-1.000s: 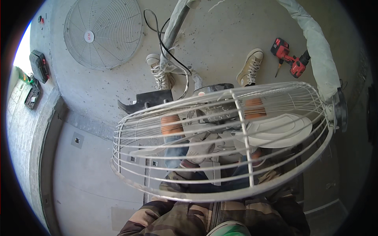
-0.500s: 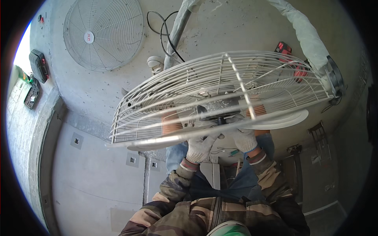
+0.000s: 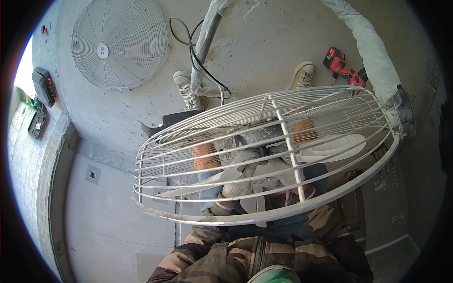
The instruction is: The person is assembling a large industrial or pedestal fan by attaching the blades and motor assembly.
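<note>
Gloved, the left hand (image 3: 236, 189) and right hand (image 3: 287, 178) are at the white blades (image 3: 330, 150) behind the cage (image 3: 283, 125) wires. Whether either grips cannot be told. A drill (image 3: 338, 63) lies beyond.

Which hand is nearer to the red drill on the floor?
The right hand. Seen through the fan cage, it is below and left of the red drill in the picture; the left hand is farther left.

Dull metal cage (image 3: 285, 137), smooth plastic blade (image 3: 331, 149)
</note>
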A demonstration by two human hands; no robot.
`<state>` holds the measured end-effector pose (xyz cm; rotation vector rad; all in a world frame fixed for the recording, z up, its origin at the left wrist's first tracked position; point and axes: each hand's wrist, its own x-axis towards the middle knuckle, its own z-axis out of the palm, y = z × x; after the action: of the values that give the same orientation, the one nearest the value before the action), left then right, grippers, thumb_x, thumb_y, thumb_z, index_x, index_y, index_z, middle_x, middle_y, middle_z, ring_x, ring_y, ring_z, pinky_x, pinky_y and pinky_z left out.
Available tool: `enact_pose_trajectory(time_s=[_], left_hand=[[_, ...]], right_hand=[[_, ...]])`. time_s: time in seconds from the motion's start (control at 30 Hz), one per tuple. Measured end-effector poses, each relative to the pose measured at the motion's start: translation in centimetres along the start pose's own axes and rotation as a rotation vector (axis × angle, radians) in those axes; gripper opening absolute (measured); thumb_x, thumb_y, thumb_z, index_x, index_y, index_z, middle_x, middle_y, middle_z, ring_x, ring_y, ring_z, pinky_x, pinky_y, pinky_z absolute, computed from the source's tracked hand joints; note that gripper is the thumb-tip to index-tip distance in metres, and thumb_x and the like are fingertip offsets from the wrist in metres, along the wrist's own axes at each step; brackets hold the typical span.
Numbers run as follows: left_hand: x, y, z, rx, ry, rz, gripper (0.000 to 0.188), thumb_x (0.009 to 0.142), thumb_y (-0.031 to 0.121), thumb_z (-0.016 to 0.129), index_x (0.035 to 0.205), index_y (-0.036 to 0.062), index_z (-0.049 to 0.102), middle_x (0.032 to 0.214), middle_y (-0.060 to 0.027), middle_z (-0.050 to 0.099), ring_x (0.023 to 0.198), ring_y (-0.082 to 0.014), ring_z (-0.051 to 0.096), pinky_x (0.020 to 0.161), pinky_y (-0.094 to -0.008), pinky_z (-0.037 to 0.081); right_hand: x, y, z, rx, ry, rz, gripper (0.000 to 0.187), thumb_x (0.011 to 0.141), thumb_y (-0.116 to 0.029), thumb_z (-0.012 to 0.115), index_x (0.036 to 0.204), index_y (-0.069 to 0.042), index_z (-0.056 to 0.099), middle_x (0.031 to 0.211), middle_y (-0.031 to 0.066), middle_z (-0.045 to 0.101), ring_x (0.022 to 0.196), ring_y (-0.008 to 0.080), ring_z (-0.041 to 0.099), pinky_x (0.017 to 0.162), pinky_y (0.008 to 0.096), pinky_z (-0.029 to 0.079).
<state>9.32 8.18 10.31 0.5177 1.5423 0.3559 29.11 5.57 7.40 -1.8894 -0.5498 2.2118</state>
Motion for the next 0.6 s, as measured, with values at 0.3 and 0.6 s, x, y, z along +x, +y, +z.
enact_pose_trajectory(time_s=[0.3,0.6], left_hand=[[0.4,0.4,0.3,-0.076,-0.003,-0.107,0.012,0.098,0.009,0.067,0.105,-0.0002,0.072,0.096,-0.0073,0.073,0.078,-0.0136,0.063,0.070,-0.0306,0.053],[0.9,0.9,0.9,-0.397,-0.020,-0.470,0.025,0.102,0.021,0.059,0.102,-0.0021,0.070,0.074,-0.0066,0.068,0.051,-0.0065,0.049,0.046,-0.0220,0.036]], right_hand=[[-0.1,-0.6,0.1,-0.131,-0.004,-0.023,0.026,0.093,-0.015,0.071,0.116,-0.005,0.070,0.105,0.0082,0.071,0.097,0.0199,0.067,0.086,0.0352,0.056],[1.4,-8.8,0.3,-0.692,-0.130,-0.084,0.027,0.093,-0.030,0.067,0.114,-0.014,0.074,0.097,0.0086,0.071,0.088,0.0259,0.068,0.078,0.0392,0.054]])
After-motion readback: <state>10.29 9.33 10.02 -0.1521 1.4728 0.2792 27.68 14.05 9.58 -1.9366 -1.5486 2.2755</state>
